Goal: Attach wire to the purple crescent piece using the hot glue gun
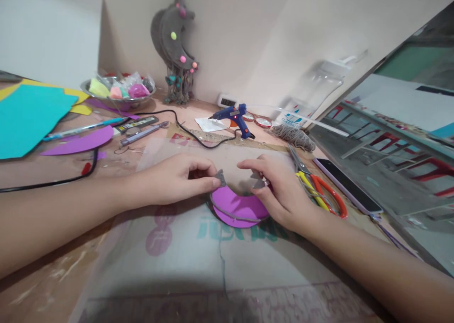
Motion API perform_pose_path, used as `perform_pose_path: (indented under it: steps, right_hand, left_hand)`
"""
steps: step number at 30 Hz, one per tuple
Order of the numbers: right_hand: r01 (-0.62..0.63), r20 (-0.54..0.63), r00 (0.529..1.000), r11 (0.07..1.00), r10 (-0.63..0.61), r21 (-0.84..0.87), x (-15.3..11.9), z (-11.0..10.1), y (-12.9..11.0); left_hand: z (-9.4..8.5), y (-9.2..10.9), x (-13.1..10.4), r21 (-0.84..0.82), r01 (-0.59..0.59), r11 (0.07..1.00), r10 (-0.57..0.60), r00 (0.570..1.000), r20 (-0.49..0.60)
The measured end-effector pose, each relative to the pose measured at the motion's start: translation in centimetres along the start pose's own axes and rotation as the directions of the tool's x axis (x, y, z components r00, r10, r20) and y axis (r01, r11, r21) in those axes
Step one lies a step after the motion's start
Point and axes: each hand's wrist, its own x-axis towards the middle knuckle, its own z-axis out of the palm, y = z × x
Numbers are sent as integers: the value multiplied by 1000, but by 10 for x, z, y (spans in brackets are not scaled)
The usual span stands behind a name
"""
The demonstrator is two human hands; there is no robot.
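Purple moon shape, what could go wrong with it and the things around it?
The purple crescent might bend, or its grey yarn slip, where the left hand pinches one tip. The blue glue gun shows a small red light, so it may be hot and burn fingers that touch it. Its black cord curves loosely, so a snag could tug the gun.

"What sits far left on the tabletop (46,287)?"

"A shiny metal bowl (124,103) of brightly coloured bagged lumps (139,91); nearer, a flat turquoise sheet (31,119)."

"And by the far pale wall (255,44)?"

"A grey crescent ornament (168,44) with bright little balls (182,59), and right of it a small white digital clock (228,100)."

"Right side?"

"A lilac-cased, dark-screened smartphone (348,186); beyond, red plastic stools (433,168)."
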Motion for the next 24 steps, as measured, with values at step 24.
perform_pose_path:
  steps: [24]
  right_hand:
    - [169, 23, 984, 893, -175, -416, 0, 3, 6]
  left_hand:
    - [1, -1, 1, -90, 45, 995, -48, 999, -26]
